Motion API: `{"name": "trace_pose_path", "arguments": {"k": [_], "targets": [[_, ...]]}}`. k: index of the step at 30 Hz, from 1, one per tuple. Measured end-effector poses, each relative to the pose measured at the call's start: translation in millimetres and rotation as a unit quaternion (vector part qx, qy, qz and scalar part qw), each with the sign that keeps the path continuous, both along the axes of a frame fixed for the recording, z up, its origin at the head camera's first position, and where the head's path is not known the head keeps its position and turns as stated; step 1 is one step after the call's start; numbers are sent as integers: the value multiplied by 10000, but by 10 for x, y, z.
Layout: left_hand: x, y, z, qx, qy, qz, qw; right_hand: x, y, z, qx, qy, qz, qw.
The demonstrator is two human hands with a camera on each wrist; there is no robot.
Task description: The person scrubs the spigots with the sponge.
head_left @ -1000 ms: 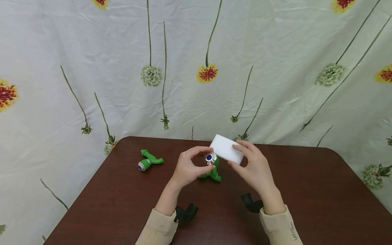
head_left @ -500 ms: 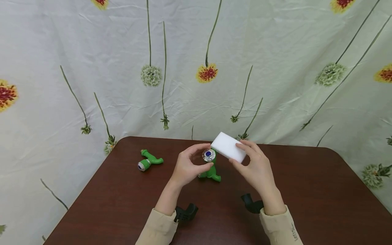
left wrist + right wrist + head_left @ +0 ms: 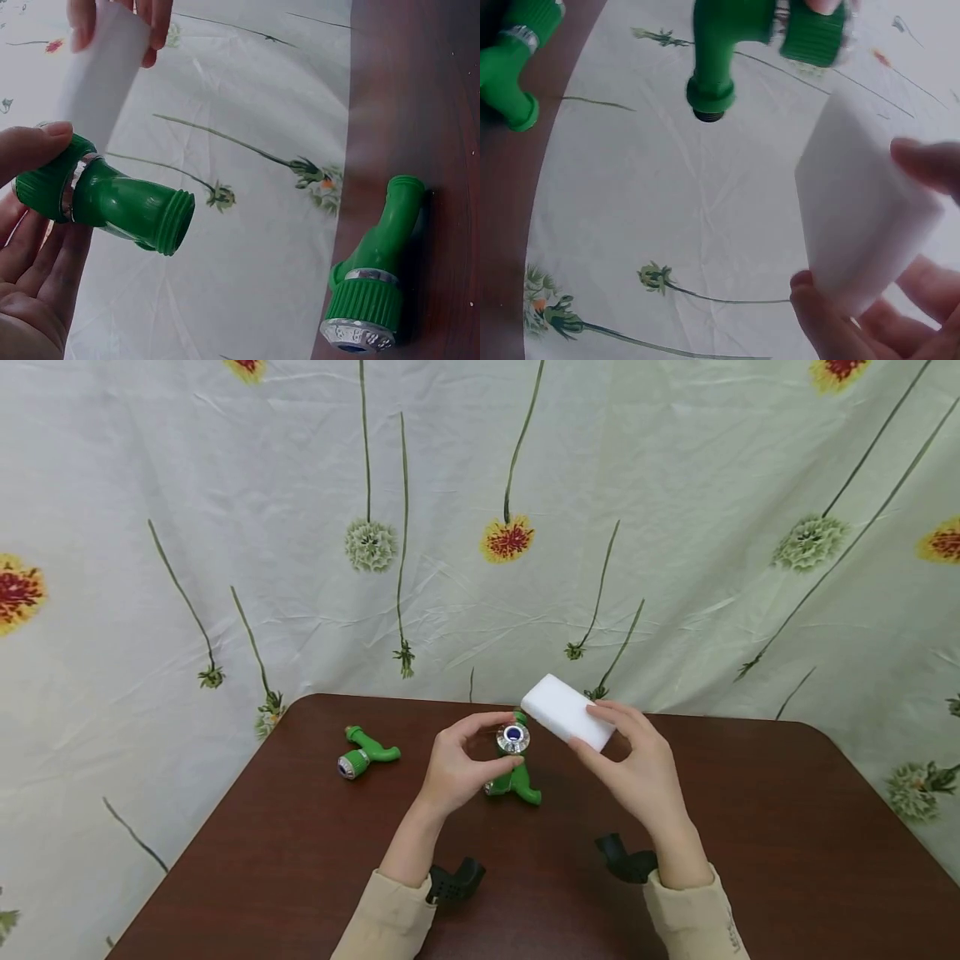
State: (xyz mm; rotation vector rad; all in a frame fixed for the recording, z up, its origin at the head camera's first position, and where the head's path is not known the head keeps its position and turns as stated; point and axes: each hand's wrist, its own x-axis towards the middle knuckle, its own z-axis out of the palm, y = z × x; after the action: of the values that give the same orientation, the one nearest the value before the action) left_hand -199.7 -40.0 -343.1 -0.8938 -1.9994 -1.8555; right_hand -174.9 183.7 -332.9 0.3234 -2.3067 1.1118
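Note:
My left hand (image 3: pixel 461 768) grips a green plastic tap (image 3: pixel 135 206) by its ribbed knob. The tap's silver, blue-centred cap (image 3: pixel 513 738) faces the head camera, and its threaded end shows in the left wrist view. My right hand (image 3: pixel 643 768) pinches a white sponge block (image 3: pixel 567 710) between thumb and fingers, tilted, to the right of the held tap. In the right wrist view a gap shows between the sponge (image 3: pixel 855 210) and the tap (image 3: pixel 720 37). Both hands are above the table.
A second green tap (image 3: pixel 515 783) lies on the dark brown table (image 3: pixel 540 893) below the hands, partly hidden. Another green tap (image 3: pixel 366 752) lies at the back left. A flowered white cloth (image 3: pixel 450 585) hangs behind the table. Black wrist mounts (image 3: pixel 459 881) sit on both forearms.
The sponge has moved up and to the right with my right hand, away from the held tap. The tap's capped face has shifted slightly upward and turned more toward the head camera.

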Motion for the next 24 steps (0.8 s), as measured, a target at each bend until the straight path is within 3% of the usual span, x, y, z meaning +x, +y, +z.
{"name": "trace_pose_path", "arguments": {"k": [6, 11, 15, 17, 19, 21, 24], "targets": [[3, 14, -1, 51, 108, 204, 9997, 62, 9, 54, -405, -127, 723, 9965], [12, 21, 3, 33, 180, 457, 9988, 79, -58, 42, -95, -56, 954, 9954], [-10, 25, -9, 130, 239, 458, 9986, 54, -72, 19, 481, 227, 277, 9982], [-19, 26, -15, 161, 293, 438, 9985, 42, -63, 13, 493, 362, -124, 9980], [-20, 27, -19, 162, 317, 433, 9984, 40, -61, 14, 309, 422, -184, 9985], [-13, 28, -16, 103, 317, 467, 9984, 52, -79, 17, 148, 389, 110, 9991], [4, 30, -9, 24, 255, 538, 9982, 77, -129, 17, 306, 336, 682, 9966]]}}
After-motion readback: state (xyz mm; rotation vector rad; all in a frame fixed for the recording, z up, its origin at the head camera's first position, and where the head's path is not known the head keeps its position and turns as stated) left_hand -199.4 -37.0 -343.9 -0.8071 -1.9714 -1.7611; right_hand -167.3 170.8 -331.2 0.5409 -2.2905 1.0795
